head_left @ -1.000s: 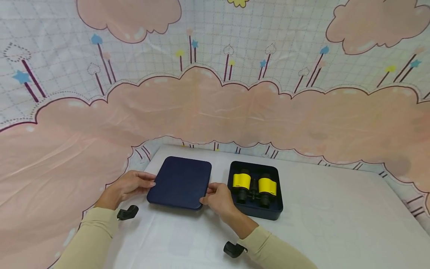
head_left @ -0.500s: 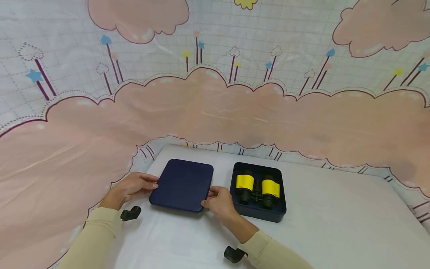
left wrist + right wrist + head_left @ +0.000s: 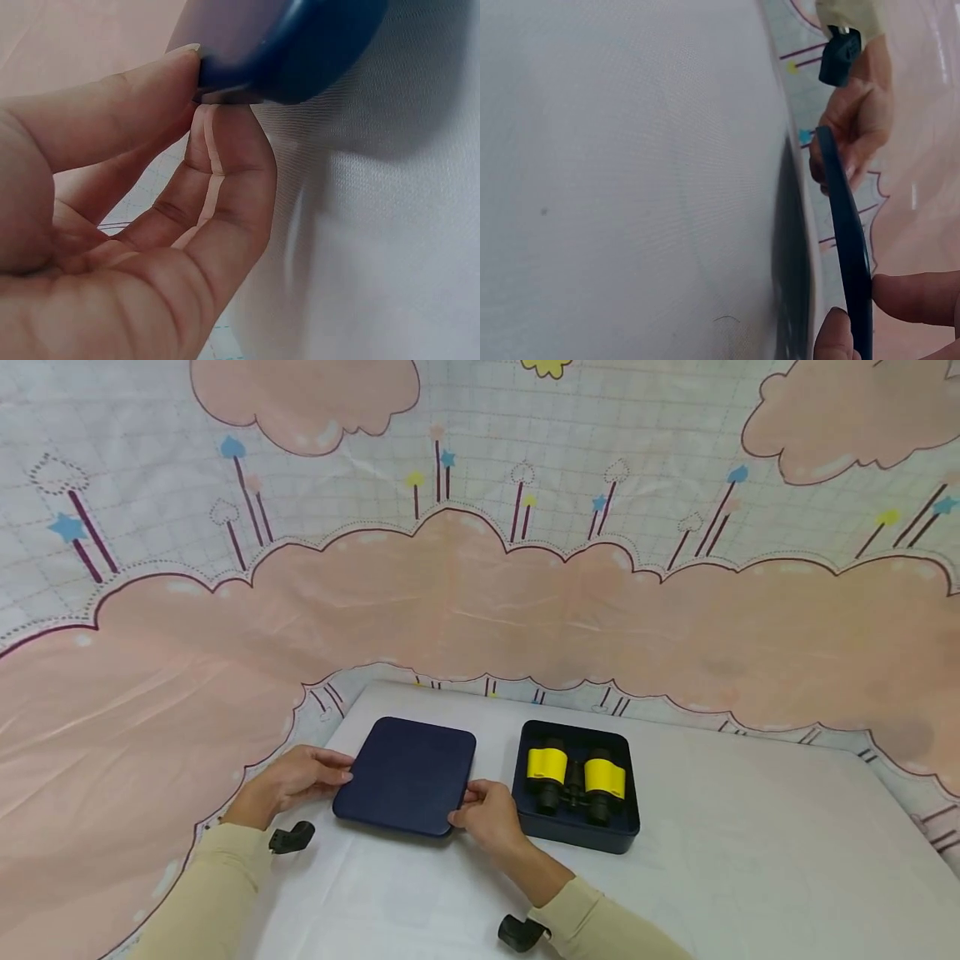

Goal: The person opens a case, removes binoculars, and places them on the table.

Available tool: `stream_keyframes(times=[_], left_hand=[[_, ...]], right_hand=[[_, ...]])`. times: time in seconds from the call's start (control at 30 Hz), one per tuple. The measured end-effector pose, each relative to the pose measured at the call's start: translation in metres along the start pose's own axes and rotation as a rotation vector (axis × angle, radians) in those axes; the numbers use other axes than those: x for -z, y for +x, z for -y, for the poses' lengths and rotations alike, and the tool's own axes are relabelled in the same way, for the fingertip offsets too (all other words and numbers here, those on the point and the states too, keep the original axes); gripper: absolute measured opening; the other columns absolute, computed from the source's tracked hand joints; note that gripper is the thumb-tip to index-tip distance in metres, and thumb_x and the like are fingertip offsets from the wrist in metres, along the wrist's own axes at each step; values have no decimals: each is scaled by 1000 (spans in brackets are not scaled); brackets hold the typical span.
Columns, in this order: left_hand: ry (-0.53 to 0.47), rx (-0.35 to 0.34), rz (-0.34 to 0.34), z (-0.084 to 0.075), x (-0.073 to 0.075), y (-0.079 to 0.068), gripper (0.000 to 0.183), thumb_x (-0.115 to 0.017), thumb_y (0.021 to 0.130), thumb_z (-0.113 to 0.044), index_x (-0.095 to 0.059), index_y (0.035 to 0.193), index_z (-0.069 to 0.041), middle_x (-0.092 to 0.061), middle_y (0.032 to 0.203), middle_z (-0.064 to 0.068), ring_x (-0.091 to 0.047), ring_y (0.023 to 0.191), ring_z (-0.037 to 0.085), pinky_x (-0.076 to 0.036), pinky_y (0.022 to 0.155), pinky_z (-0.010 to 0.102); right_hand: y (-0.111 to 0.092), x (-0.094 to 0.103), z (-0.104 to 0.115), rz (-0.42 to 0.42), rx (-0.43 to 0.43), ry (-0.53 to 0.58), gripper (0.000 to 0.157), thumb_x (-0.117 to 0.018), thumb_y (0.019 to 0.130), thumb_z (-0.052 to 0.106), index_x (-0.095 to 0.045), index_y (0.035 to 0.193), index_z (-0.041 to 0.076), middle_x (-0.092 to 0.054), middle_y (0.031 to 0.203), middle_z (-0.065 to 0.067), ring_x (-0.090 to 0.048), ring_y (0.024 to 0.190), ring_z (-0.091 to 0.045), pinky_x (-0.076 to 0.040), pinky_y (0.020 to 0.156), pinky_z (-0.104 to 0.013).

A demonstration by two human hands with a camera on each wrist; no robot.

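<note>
A dark blue square box lid [image 3: 405,777] is held flat side up between both hands. The left hand [image 3: 300,781] pinches its left edge, thumb on top and fingers below, as the left wrist view shows on the lid's corner [image 3: 247,45]. At the near right corner the right hand [image 3: 491,818] pinches the rim between thumb and fingers. In the right wrist view the lid's thin edge [image 3: 847,232] stands apart from the tabletop, its shadow beside it. Right of the lid, the matching box [image 3: 577,837] sits uncovered, holding black and yellow binoculars [image 3: 547,767].
A white cloth covers the table [image 3: 750,827]. Behind and to the left hangs a curtain [image 3: 525,610] printed with clouds and stars. Black wrist mounts [image 3: 292,837] stick out from the beige sleeves [image 3: 217,877].
The lid has come slightly nearer to the person, with both hands keeping their grip. The head view has shifted a little. Box and binoculars stay where they were.
</note>
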State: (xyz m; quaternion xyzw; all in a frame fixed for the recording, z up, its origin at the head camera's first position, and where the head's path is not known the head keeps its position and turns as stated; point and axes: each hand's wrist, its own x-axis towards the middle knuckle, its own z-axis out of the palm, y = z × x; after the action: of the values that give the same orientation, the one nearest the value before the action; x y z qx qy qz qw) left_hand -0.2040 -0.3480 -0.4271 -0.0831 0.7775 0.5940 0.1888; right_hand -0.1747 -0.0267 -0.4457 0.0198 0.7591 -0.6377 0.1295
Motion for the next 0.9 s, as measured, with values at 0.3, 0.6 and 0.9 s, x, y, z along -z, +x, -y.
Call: stream_keyframes(times=[0.3,0.6,0.9], left_hand=[[4,-7,-11,4,2,-5,52,-76,91,1,-58,138,13,-75,104,0,-69,92,10,-60,80,23],[17,0,-4,2,2,-3,51,-77,90,0,-59,137,13,-75,106,1,-69,92,11,-60,81,23],[-9,4,5,9,5,2,51,-77,89,1,-60,136,12,-76,103,0,-70,92,10,-61,81,23]], right_hand=[[1,-5,-2,14,-6,22,61,-79,76,-16,-59,134,-14,-63,106,-14,-60,90,-17,-60,79,-24],[0,-7,-3,1,-25,23,61,-79,77,-16,-58,135,-13,-62,106,-14,-60,89,-18,-60,79,-24],[1,-10,-6,-7,-36,30,61,-79,77,-15,-59,134,-13,-63,106,-14,-60,91,-18,-59,78,-24]])
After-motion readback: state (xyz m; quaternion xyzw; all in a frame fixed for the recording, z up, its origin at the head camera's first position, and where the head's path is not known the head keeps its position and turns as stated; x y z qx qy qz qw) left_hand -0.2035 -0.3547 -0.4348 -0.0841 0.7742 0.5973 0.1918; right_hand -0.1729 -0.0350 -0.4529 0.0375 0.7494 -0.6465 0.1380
